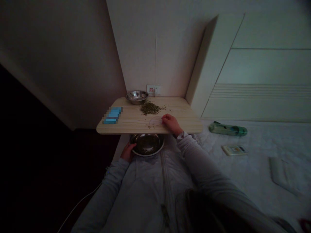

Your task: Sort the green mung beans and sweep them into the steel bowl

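A small wooden table (184, 113) carries a pile of green beans (150, 107). My right hand (171, 124) rests on the tabletop near its front edge, fingers curled against a pale, thin card-like piece (155, 121) beside a few stray beans. Below the table's front edge my left hand (127, 151) grips the rim of a steel bowl (147, 144) holding some beans. A second, empty steel bowl (136, 96) stands at the table's back.
A blue flat object (112, 116) lies on the table's left side. A wall socket (153, 88) sits behind the table. On the white bed to the right lie a green case (227, 128), a small booklet (234, 149) and a folded white cloth (282, 174).
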Motion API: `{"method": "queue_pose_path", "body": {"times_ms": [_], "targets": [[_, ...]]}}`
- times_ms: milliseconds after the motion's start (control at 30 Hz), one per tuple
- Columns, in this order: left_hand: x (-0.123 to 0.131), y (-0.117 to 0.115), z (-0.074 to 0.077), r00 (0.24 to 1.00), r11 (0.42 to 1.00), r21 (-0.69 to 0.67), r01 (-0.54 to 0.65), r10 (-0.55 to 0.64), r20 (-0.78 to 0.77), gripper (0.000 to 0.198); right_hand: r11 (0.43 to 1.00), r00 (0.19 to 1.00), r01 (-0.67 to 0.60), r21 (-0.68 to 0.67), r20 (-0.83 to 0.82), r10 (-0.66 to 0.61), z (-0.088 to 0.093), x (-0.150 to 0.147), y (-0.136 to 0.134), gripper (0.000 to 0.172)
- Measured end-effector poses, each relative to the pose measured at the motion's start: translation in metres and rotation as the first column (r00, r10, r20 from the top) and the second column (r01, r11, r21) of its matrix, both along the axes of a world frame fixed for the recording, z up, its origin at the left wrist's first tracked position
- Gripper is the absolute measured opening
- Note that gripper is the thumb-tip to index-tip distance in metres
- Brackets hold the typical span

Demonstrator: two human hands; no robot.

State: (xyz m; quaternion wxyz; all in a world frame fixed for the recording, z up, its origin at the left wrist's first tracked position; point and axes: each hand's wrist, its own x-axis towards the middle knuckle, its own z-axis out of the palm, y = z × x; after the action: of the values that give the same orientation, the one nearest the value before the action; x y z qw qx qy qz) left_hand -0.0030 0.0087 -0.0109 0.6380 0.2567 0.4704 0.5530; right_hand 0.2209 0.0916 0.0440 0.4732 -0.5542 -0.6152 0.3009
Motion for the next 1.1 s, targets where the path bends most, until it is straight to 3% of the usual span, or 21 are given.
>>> {"method": "queue_pose_path", "body": {"times_ms": [400,800,1100], "targets": [[0.004,-0.007,0.02,0.999,0.999,-0.026,-0.026,0.025,-0.034,0.019,1.0,1.0,-0.01,-0.006,-0.017,0.01,0.001,0.0,-0.001,0.015],[0.003,-0.002,0.007,1.0,1.0,-0.017,-0.016,0.015,-0.008,0.019,1.0,1.0,0.016,-0.009,0.019,-0.015,-0.001,0.001,0.001,0.014],[0.004,-0.008,0.019,0.997,1.0,-0.008,-0.014,0.013,-0.069,0.013,1.0,1.0,-0.001,0.004,0.025,0.001,-0.001,0.001,0.001,0.014]]}}
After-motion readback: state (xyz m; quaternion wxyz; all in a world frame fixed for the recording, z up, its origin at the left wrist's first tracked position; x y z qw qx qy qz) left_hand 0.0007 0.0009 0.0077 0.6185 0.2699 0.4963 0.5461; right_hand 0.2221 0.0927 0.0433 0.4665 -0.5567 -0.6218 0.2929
